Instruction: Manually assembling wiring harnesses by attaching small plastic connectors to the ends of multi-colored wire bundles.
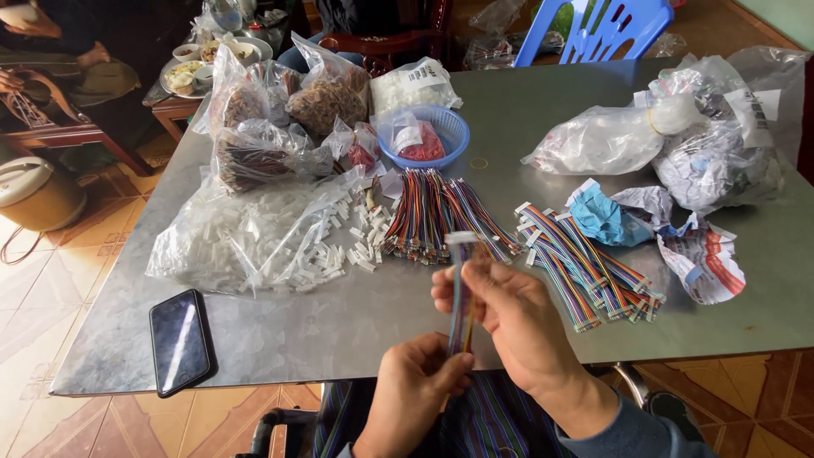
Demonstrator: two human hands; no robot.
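A phone (180,341) lies at lower left on the tabletop (339,326). Left of centre, a clear bag (246,237) spills white connectors; a blue basket (428,136) holds red bits. At bottom centre, left hand (415,390) and right hand (517,318) each pinch a wire bundle (462,288) in a closed grip.

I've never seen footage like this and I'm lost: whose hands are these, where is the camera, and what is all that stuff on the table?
The single picture comes from a camera worn on a person's head, looking down at their own bare hands. The left hand and right hand together hold a multicoloured wire bundle with a white connector at its top. On the grey metal table lie more bundles of coloured wires, finished-looking cables, a bag spilling small white plastic connectors, a blue basket, crumpled plastic bags and a black phone. Another person sits at the top left.
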